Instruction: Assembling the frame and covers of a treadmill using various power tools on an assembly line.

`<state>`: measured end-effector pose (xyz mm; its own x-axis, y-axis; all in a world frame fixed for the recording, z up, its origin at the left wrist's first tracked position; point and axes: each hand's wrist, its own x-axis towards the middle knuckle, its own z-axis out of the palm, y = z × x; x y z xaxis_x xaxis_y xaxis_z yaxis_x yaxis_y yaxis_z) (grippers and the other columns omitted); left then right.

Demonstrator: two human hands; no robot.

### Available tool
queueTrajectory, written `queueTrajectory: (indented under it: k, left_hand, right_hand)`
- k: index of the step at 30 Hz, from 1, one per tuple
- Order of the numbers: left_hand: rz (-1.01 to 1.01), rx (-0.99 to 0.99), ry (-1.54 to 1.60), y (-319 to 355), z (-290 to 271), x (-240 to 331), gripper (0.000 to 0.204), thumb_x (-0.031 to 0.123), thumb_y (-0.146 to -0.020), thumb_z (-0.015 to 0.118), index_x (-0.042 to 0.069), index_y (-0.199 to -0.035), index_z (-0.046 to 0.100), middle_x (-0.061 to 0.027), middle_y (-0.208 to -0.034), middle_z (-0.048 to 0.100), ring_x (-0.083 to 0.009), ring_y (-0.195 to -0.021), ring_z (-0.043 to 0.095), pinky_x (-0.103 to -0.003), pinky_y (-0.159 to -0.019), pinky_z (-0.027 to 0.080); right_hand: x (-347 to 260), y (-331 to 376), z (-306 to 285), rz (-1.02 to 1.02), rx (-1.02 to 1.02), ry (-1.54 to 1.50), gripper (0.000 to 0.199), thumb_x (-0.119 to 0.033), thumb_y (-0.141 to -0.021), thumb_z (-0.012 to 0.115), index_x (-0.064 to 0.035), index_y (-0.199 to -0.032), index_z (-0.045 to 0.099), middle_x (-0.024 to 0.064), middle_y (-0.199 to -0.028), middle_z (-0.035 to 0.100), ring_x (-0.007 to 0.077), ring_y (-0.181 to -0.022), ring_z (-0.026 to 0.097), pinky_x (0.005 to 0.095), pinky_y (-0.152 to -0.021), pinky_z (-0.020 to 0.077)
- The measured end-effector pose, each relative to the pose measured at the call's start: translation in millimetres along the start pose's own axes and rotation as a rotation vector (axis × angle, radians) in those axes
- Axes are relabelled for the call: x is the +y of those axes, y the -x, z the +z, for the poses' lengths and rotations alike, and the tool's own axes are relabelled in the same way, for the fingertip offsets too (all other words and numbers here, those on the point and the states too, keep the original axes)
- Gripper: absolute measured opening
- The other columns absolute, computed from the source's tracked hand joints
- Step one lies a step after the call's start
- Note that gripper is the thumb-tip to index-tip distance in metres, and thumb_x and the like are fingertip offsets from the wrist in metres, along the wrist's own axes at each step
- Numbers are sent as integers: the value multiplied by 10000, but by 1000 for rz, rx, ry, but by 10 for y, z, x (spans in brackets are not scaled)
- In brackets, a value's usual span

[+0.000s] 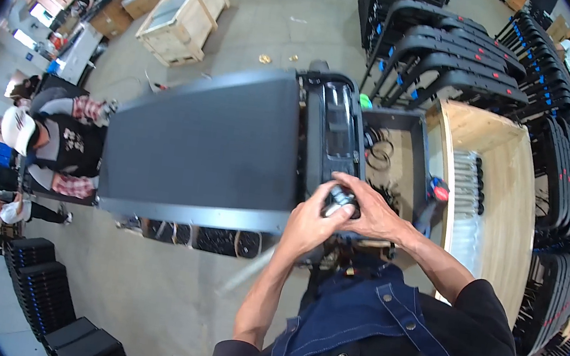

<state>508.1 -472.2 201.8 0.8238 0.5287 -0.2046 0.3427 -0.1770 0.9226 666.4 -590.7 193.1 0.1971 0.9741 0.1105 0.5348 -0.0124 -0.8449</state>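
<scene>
Both my hands meet around a small black rounded part (341,198) with a shiny grey top; its kind I cannot make out. My left hand (309,225) closes on it from the left, thumb along its near side. My right hand (374,214) grips it from the right, fingers curled over its far side. The hands are over the near end of a treadmill's dark front cover (341,124), which has a clear, glossy panel. Left of that cover stretches the wide black treadmill belt (207,143), framed by grey side rails.
A grey bin (415,133) holding black cables adjoins a wooden crate (523,179) with a row of metal bolts. Stacked black frames (450,52) fill the right. A co-worker (65,140) in a white cap stands at the belt's far left end. Beyond lies another wooden crate (202,15).
</scene>
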Motion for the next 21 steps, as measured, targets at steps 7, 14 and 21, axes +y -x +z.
queueTrajectory:
  k: [7, 14, 21]
  left_hand:
    - [484, 550, -507, -1858, -472, 474, 242, 236, -899, 700, 66, -1072, 699, -127, -957, 624, -352, -932, 618, -496, -819, 511]
    - [379, 488, -924, -2990, -1549, -724, 288, 222, -947, 628, -6, -1123, 618, -196, -1156, 612, -379, -1117, 586, -509, -968, 463]
    - [339, 351, -1191, -3101, -1890, -269, 222, 211, -873, 725, 30, -931, 611, -138, -971, 592, -315, -953, 579, -462, -843, 433]
  right_hand:
    - [1268, -1842, -395, 431, 406, -491, 787, -514, -858, 731, 45, -1357, 491, 92, -736, 647, 159, -570, 631, 290, -505, 507]
    - [1935, -3237, -1034, 543, 408, -316, 868, -757, -819, 658, 34, -1168, 585, 54, -642, 579, 147, -534, 608, 299, -452, 485]
    - [2157, -3897, -1220, 547, 135, -322, 806, -757, -855, 613, 36, -994, 655, 64, -593, 556, 143, -491, 570, 288, -384, 411]
